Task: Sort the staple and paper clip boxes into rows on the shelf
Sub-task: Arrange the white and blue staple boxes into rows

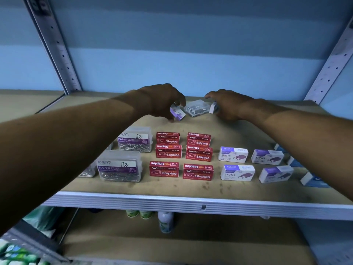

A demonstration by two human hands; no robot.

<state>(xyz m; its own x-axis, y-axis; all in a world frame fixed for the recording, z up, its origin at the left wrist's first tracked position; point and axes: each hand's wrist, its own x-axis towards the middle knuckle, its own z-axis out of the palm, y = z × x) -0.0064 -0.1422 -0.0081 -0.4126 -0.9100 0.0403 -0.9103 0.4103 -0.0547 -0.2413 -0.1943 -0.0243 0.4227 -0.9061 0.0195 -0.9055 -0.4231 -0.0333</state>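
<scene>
Deep on the wooden shelf (238, 190), my left hand (164, 101) grips a small purple-and-white staple box (178, 112), tilted. My right hand (229, 106) holds a small white box (213, 107), mostly hidden by the fingers. Between the hands lies a clear paper clip box (196, 108). Nearer the front stand rows: clear paper clip boxes (120, 167) on the left, several red staple boxes (164, 169) in the middle, white-and-purple staple boxes (237, 172) on the right.
Blue-and-white boxes (313, 180) sit at the far right, partly hidden by my right forearm. Perforated metal uprights (63, 54) frame the shelf. Below, a lower shelf holds a white bottle (165, 220) and green cans (139, 214).
</scene>
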